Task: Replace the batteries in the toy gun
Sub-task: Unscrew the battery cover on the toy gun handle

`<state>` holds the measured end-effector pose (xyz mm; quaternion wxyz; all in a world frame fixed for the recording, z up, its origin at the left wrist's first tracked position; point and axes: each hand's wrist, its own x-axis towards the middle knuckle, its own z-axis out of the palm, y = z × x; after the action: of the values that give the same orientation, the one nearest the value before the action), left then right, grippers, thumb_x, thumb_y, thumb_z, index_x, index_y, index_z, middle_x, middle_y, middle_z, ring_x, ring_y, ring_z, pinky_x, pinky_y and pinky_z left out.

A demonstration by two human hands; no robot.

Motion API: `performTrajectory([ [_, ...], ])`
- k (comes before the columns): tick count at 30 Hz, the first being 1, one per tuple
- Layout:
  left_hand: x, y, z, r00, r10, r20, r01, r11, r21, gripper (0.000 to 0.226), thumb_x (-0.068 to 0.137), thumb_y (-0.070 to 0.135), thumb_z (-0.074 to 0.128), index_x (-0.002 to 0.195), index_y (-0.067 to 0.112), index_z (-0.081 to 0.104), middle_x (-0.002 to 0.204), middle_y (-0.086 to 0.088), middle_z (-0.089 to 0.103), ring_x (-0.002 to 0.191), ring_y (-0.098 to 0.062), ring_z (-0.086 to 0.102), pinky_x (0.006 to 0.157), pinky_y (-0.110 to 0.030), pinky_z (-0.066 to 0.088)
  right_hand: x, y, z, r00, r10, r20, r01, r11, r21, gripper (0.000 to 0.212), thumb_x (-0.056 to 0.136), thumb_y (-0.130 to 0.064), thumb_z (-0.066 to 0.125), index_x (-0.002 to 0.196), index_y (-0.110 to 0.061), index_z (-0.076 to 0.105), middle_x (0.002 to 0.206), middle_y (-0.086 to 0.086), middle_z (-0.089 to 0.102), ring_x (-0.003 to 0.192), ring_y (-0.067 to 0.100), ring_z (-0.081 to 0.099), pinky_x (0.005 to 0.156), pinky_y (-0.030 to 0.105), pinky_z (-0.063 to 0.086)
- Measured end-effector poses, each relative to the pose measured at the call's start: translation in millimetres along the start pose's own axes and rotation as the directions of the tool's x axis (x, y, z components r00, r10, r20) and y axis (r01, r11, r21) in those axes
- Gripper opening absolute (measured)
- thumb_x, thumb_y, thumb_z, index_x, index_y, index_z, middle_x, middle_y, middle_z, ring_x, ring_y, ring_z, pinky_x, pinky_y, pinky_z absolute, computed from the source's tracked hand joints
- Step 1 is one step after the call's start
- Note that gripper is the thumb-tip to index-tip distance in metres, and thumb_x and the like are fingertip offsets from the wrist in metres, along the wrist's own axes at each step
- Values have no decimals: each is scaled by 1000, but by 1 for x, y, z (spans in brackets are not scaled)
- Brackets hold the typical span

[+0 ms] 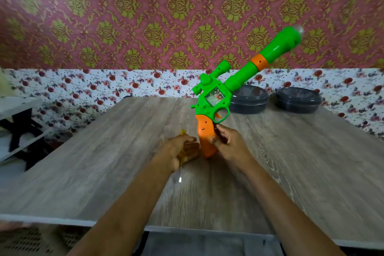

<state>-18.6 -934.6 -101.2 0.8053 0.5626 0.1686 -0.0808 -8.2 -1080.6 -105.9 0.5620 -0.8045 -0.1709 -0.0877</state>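
Green plastic with an orange grip, the toy gun stands tilted above the middle of the table. The butt of its grip is low, but blur hides whether it touches the wood. Its long barrel slants up and to the right, so the orange ring and clear-capped muzzle show against the patterned wallpaper. The scope sits on top, pointing the same way.

The right hand grips the orange handle from the right side, its fingers curled round the front edge just beneath the trigger guard. Its forearm runs in from the lower right, with the wrist bent slightly upward.

The left hand lies just left of the grip, low over the table, with its fingers curled round the yellow handle of a screwdriver. The handle's end pokes out above the hand, and the thin metal shaft trails toward the camera beneath the wrist. Motion blur smears this hand, so how each finger lies is unclear. The left forearm comes in from the lower left, and the two arms converge toward the gun.

At the table's far right a dark container, round and lidded, stands partly behind the gun's body, and a second container stands just to its right
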Motion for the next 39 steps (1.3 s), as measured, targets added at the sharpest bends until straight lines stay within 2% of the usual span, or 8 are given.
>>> performTrajectory([
  [5, 10, 2, 9, 990, -72, 118, 72, 997, 8, 28, 96, 9, 37, 74, 2, 53, 53, -11, 65, 72, -25, 58, 74, -36, 51, 13, -5, 2, 992, -129, 11, 123, 910, -396, 49, 79, -2, 61, 127, 0, 54, 119, 23, 62, 109, 34, 60, 96, 40, 46],
  [8, 14, 5, 6, 991, -35, 131, 43, 997, -58, 24, 96, 7, 38, 82, 1, 56, 56, -11, 67, 75, -25, 58, 81, -39, 48, 15, -15, 9, 983, -157, 98, 184, 784, -593, 50, 78, -16, 56, 128, -14, 53, 109, 18, 66, 99, 37, 61, 81, 35, 48],
  [11, 16, 7, 0, 989, -19, 148, 40, 989, -143, 27, 95, 1, 32, 82, 1, 55, 53, -12, 65, 69, -26, 59, 83, -40, 46, 18, -25, 18, 965, -169, 202, 263, 617, -742, 52, 81, -19, 52, 133, -19, 45, 118, 10, 62, 105, 34, 57, 82, 35, 44],
  [15, 15, 7, -2, 987, -8, 163, 47, 972, -232, 30, 93, -2, 28, 76, 1, 53, 48, -12, 62, 41, -19, 62, 45, -28, 54, 20, -34, 24, 943, -203, 264, 330, 475, -816, 54, 86, -19, 51, 138, -19, 37, 124, 7, 57, 110, 30, 55, 85, 34, 43],
  [20, 16, 6, -5, 984, 1, 176, 59, 939, -338, 30, 90, -4, 27, 74, 2, 52, 49, -13, 61, 40, -19, 61, 39, -25, 51, 19, -38, 30, 916, -239, 323, 390, 344, -854, 66, 88, -18, 49, 147, -15, 20, 132, 7, 50, 112, 29, 55, 83, 35, 46],
  [25, 17, 4, -8, 981, 21, 191, 53, 927, -372, 56, 93, -3, 26, 53, 3, 65, 51, -12, 63, 43, -19, 64, 41, -24, 52, 18, -39, 34, 897, -279, 344, 421, 296, -858, 70, 85, -13, 52, 147, -12, 20, 130, 9, 51, 109, 29, 56, 77, 36, 48],
  [35, 12, 4, -7, 980, 35, 196, 41, 928, -371, 34, 97, 7, 29, 78, -2, 56, 57, -13, 66, 49, -19, 65, 49, -25, 54, 11, -46, 26, 920, -315, 235, 359, 430, -829, 64, 84, -12, 55, 144, -12, 31, 131, 9, 55, 108, 30, 59, 78, 36, 49],
  [39, 10, 4, -6, 982, 36, 188, 32, 938, -345, 30, 95, 6, 30, 78, 4, 54, 54, -9, 64, 46, -16, 61, 45, -23, 54, 8, -46, 28, 917, -300, 263, 373, 412, -831, 64, 90, -17, 49, 147, -17, 21, 137, 3, 49, 115, 24, 55, 86, 33, 47],
])
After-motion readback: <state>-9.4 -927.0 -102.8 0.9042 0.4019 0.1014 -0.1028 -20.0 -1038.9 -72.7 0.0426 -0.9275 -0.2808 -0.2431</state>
